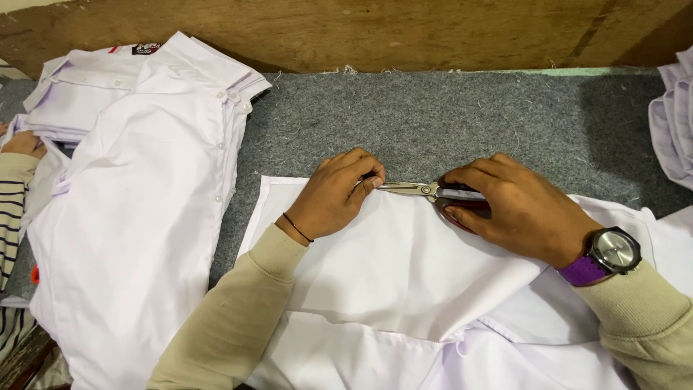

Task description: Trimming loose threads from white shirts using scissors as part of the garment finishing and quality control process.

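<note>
Right hand [516, 209]: laid palm down over the handles of a small pair of scissors [426, 191]; the fingers are curled round the dark handles, the thumb is tucked beneath, and the knuckles are turned toward the camera.
Right wrist: a watch [613, 250] with a round silver face and a purple strap is worn; the forearm is covered by a beige sleeve and enters from the lower right.
Left hand [336, 193]: set palm down on the cloth, fingers bent and drawn together; the fingertips are pressed onto the fabric edge right at the blade tips, pinning it flat.
Left wrist: a thin dark band is worn; the beige-sleeved forearm runs diagonally from the lower centre.
Scissors: held level along the top edge of the white garment [404, 274], metal blades pointed toward the left hand. Whether the blades are parted or closed cannot be told.
White garment: spread flat on the table directly under both hands; its upper edge is aligned with the blades, and its lower part is bunched toward the viewer.
Work surface [447, 115]: covered in grey felt, flecked with thread ends.
Shirt pile [137, 195]: white buttoned shirts are stacked on the left, well apart from the hands.
Second pile [675, 123]: more pale cloth is seen at the right edge.
Other person: a hand [22, 144] and a striped sleeve are visible at the far left edge, beside the shirt pile.
Backing: a wooden board [404, 32] is set behind the felt.
</note>
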